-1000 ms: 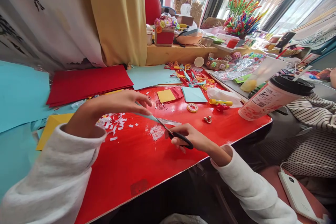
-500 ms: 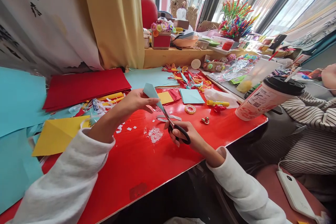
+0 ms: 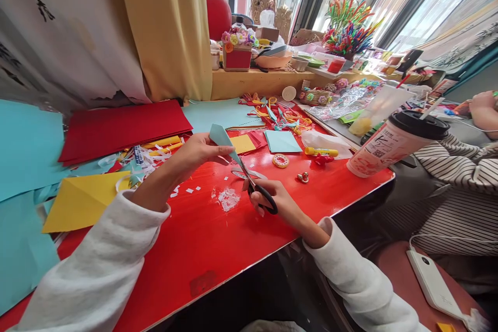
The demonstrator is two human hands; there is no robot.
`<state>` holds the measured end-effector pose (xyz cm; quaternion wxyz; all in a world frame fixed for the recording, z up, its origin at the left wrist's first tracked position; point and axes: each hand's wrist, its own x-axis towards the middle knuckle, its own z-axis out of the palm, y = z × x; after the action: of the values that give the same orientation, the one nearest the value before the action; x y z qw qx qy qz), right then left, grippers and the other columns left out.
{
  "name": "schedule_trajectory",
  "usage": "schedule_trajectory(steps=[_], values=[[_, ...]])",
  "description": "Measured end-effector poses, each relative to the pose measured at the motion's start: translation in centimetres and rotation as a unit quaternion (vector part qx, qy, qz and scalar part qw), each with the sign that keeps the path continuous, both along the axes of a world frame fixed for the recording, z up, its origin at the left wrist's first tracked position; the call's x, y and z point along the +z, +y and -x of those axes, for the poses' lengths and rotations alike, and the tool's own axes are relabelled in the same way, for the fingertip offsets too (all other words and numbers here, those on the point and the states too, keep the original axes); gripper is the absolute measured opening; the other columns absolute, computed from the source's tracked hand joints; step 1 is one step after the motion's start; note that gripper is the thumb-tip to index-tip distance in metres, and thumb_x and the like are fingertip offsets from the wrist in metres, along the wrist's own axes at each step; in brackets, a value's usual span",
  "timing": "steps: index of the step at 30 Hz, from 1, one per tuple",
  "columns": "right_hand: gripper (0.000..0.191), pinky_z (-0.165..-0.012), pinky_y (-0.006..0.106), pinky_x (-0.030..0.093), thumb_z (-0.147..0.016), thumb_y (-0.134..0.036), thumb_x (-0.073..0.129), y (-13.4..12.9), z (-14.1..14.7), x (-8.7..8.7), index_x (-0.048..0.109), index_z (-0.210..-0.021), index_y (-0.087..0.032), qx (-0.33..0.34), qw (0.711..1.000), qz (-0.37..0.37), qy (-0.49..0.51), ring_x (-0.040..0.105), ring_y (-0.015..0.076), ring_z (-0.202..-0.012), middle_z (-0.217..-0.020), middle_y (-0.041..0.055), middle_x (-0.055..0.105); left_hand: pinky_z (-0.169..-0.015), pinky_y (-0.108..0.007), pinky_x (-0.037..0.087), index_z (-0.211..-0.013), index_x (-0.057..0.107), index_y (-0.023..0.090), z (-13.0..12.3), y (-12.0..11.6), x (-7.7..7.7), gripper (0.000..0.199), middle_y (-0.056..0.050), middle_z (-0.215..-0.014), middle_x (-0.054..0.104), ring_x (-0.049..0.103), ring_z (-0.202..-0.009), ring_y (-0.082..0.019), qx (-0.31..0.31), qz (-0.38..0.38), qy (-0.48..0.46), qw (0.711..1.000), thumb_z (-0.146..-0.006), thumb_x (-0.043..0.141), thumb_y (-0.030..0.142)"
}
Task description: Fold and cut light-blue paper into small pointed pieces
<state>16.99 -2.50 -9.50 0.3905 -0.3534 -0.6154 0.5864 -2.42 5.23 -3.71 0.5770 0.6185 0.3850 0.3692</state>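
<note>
My left hand (image 3: 198,151) pinches a folded piece of light blue paper (image 3: 221,136) above the red table (image 3: 218,249). In my right hand (image 3: 274,194) is a pair of scissors (image 3: 263,198) with black handles, fingers closed round the loops. The blades point up and away from me and meet the narrow lower tip of the paper. Below them lie thin grey-blue paper strips (image 3: 254,174) and a patch of white scraps (image 3: 228,199). How far the blades are apart is too small to tell.
A stack of blue square paper (image 3: 282,141), a tape roll (image 3: 280,161), a yellow glue stick (image 3: 321,152) and small bells (image 3: 302,177) lie beyond my hands. A tall lidded cup (image 3: 383,148) stands at the right edge. Yellow paper (image 3: 83,202) lies left; a person in striped sleeves (image 3: 459,161) sits right.
The whole view has shifted slightly. My hands keep nearly the same pose, with the scissors still at the tip of the blue paper.
</note>
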Motion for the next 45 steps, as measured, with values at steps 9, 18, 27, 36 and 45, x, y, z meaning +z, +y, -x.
schedule_trajectory(steps=[9,18,27,36,45], values=[[0.022,-0.04,0.019,0.026,-0.076,-0.035,0.058,-0.2,0.1,0.3,0.053,-0.085,-0.015,0.005,1.0,0.009,0.025,0.037,0.0041,-0.041,-0.053,-0.0059,0.038,-0.067,-0.031,0.051,-0.073,0.061,0.01,0.1,0.2,-0.5,0.022,-0.005,-0.067,0.064,0.062,-0.066,-0.016,-0.001,0.001,-0.013,1.0,-0.062,0.071,0.026],[0.019,-0.039,0.019,0.025,-0.075,-0.033,0.06,-0.2,-0.3,0.0,0.054,-0.081,-0.016,0.015,0.999,0.025,0.037,0.035,0.0039,-0.038,-0.048,-0.0068,0.036,-0.069,-0.032,0.051,-0.072,0.061,0.011,0.2,0.2,-0.5,0.025,-0.004,-0.068,0.064,0.061,-0.064,-0.015,-0.001,0.01,-0.009,1.0,-0.059,0.073,0.029],[0.022,-0.04,0.019,0.025,-0.075,-0.033,0.059,-0.4,-0.5,0.2,0.055,-0.085,-0.015,0.028,0.998,0.044,0.021,0.035,0.0037,-0.039,-0.05,-0.0069,0.037,-0.068,-0.03,0.051,-0.072,0.063,0.013,0.8,-0.2,0.7,0.024,-0.004,-0.069,0.065,0.062,-0.067,-0.016,-0.003,-0.021,0.063,0.998,-0.06,0.071,0.033],[0.024,-0.041,0.019,0.025,-0.074,-0.034,0.06,-0.8,-1.3,0.0,0.054,-0.087,-0.015,0.026,0.997,0.068,-0.011,0.035,0.0037,-0.041,-0.053,-0.0068,0.036,-0.065,-0.028,0.048,-0.068,0.066,0.019,3.5,0.1,2.3,0.013,0.0,-0.064,0.064,0.058,-0.062,-0.013,0.04,-0.073,0.047,0.995,-0.062,0.071,0.029],[0.054,-0.061,0.025,0.041,-0.075,-0.023,0.058,-1.3,-2.5,1.3,0.037,-0.124,-0.021,0.0,0.947,-0.098,-0.306,0.051,0.0121,-0.067,-0.077,0.0003,0.054,-0.067,-0.026,0.046,-0.098,0.063,0.026,5.5,-1.3,5.4,0.023,0.003,-0.074,0.062,0.054,-0.063,-0.009,0.139,-0.195,0.027,0.97,-0.077,0.057,0.032]])
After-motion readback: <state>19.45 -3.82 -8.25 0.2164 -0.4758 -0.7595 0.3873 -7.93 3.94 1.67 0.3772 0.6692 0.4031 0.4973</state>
